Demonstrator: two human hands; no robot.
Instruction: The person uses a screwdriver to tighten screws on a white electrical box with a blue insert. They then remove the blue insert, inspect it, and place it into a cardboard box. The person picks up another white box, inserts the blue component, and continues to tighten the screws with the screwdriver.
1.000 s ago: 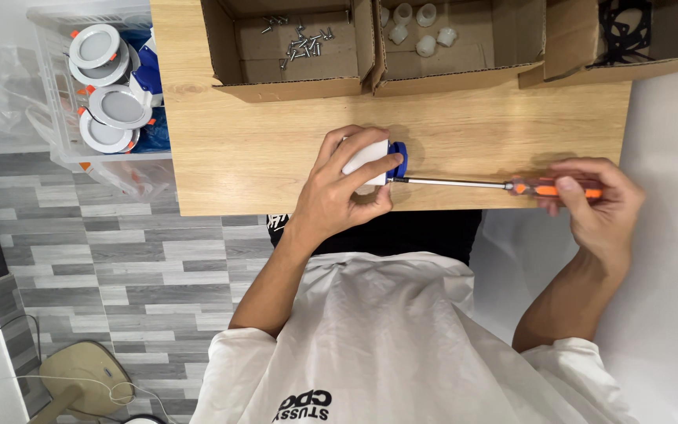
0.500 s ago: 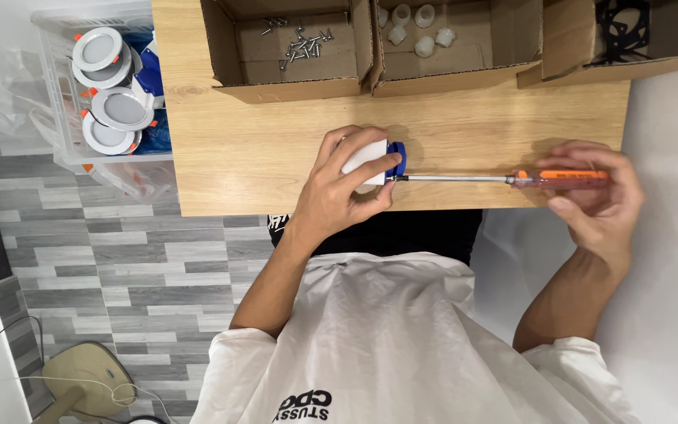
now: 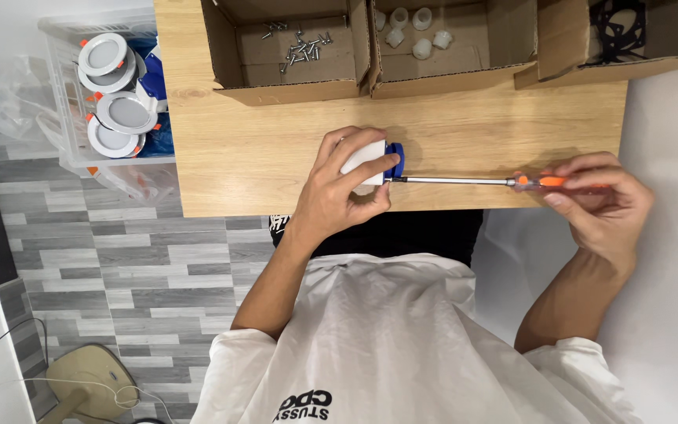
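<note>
My left hand (image 3: 337, 192) grips a small white round fitting with a blue back (image 3: 372, 159) and holds it on its side on the wooden table (image 3: 253, 157). My right hand (image 3: 598, 200) is closed around the orange handle of a long screwdriver (image 3: 504, 181). The steel shaft runs level to the left, and its tip meets the blue end of the fitting.
Three open cardboard boxes stand along the table's far edge: one with loose screws (image 3: 296, 47), one with small white caps (image 3: 417, 31), one with black parts (image 3: 617, 27). A clear bin of round white downlights (image 3: 111, 94) sits left of the table, above grey tiled floor.
My right hand's fingers have shifted around the screwdriver handle, as in a turn. The left hand and the fitting stay where they were.
</note>
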